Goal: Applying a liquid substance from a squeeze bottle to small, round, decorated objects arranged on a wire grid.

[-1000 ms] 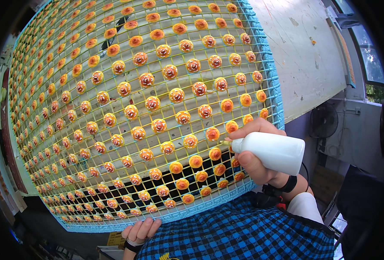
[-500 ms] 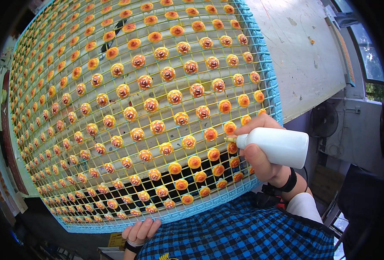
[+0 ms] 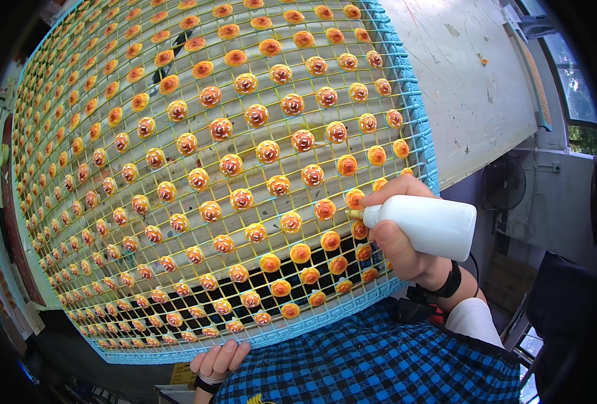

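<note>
A large yellow grid panel [image 3: 197, 198] with a light blue moulded frame [image 3: 416, 101] stretches before me. Orange-and-yellow rosettes sit in rows on it; many carry white dabs, while others, like the one at my bottle's tip [image 3: 325, 209], look plain orange. My right hand [image 3: 406, 232] is closed round a white squeeze bottle [image 3: 423, 227], held sideways with its narrow yellowish nozzle pointing left, close beside that rosette. Whether the nozzle touches it I cannot tell. My left hand [image 3: 222, 358] grips the frame's near edge, fingers over the top and thumb hidden.
Behind the panel lies a pale, stained tabletop [image 3: 467, 81] reaching to the upper right. A dark fan [image 3: 504, 185] stands at the right by a window. A blue-and-black checked apron [image 3: 359, 350] covers my lap, and a yellow crate [image 3: 181, 372] sits below the frame.
My right hand and the bottle have shifted slightly left, bringing the nozzle closer to the plain rosette. The panel has moved slightly in view. My left hand stays on the frame.
</note>
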A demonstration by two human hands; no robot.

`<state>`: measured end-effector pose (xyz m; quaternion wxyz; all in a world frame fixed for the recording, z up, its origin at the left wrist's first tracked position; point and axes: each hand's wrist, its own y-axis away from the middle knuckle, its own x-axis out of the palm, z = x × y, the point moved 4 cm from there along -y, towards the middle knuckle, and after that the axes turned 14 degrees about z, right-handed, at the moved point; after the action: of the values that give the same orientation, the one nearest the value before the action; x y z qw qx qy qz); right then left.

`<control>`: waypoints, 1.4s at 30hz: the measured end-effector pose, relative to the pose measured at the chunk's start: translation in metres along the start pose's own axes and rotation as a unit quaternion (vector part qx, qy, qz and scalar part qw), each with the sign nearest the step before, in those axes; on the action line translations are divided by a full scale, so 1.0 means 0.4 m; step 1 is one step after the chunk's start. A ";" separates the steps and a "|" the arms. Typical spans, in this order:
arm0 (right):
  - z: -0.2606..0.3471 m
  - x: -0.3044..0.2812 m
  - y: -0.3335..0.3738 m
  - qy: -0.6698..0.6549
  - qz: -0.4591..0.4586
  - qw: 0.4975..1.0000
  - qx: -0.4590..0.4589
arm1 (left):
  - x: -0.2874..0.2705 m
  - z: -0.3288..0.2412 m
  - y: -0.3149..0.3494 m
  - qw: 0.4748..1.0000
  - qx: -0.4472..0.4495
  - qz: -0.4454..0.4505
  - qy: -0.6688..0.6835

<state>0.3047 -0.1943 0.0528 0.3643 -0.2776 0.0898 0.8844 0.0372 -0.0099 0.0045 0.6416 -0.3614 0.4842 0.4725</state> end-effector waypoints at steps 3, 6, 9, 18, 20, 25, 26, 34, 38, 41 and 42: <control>-0.005 0.001 0.002 0.009 0.008 1.000 -0.003 | 0.002 -0.002 0.004 1.000 -0.002 -0.004 0.003; -0.009 0.000 0.003 -0.029 0.003 1.000 0.006 | 0.000 0.001 0.003 1.000 0.005 0.001 -0.002; -0.010 0.003 0.005 -0.080 -0.009 0.995 0.052 | 0.001 -0.001 0.004 1.000 0.002 0.002 0.001; -0.008 0.010 0.005 -0.120 -0.009 0.989 0.082 | 0.006 -0.004 0.005 1.000 -0.005 -0.015 -0.001; -0.009 0.009 0.005 -0.100 -0.010 0.993 0.068 | 0.004 -0.002 0.003 1.000 -0.001 -0.017 -0.003; -0.009 0.005 0.004 -0.067 0.007 0.997 0.041 | 0.004 -0.002 0.002 1.000 -0.004 -0.024 -0.006; -0.008 0.005 0.003 -0.071 0.008 0.996 0.047 | 0.005 -0.002 0.003 1.000 -0.003 -0.025 -0.007; -0.019 0.015 0.007 -0.116 -0.026 0.991 0.066 | 0.003 -0.004 0.004 1.000 -0.004 -0.016 0.002; -0.020 0.019 0.011 -0.161 -0.029 0.983 0.078 | 0.005 -0.003 0.005 1.000 -0.004 -0.019 0.001; -0.018 0.020 0.010 -0.162 -0.023 0.984 0.072 | 0.002 -0.002 0.002 1.000 -0.001 -0.014 0.000; -0.018 0.021 0.009 -0.160 -0.020 0.984 0.074 | 0.002 -0.002 0.002 1.000 0.000 -0.011 0.000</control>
<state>0.3002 -0.1943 0.0420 0.4109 -0.1065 0.0897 0.9010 0.0362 -0.0103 0.0036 0.6464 -0.3672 0.4802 0.4655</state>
